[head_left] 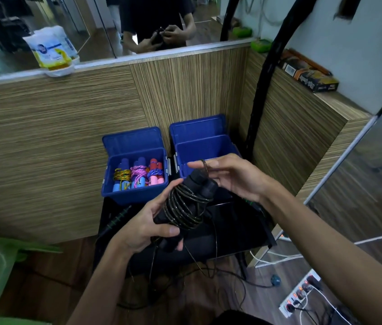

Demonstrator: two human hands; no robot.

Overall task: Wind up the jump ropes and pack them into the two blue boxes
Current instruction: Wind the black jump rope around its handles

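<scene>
The left hand (pixel 149 227) grips a black jump rope (pixel 186 204) by its paired handles, fingers curled under them and the thumb laid across the front, with the black-and-gold cord coiled in several turns around the handles. The right hand (pixel 229 175) hovers just above the upper end of the handles, fingers mostly extended, with a loop of the cord hooked over one finger. Loose cord trails down from the bundle toward the floor (pixel 185 296). Behind the hands, two blue boxes stand side by side on a black desk (pixel 243 231), lids open: the left box (pixel 136 188) holds three wound ropes, yellow, pink and blue-red, while the inside of the right box (pixel 205 146) shows only bare blue walls above the hands.
</scene>
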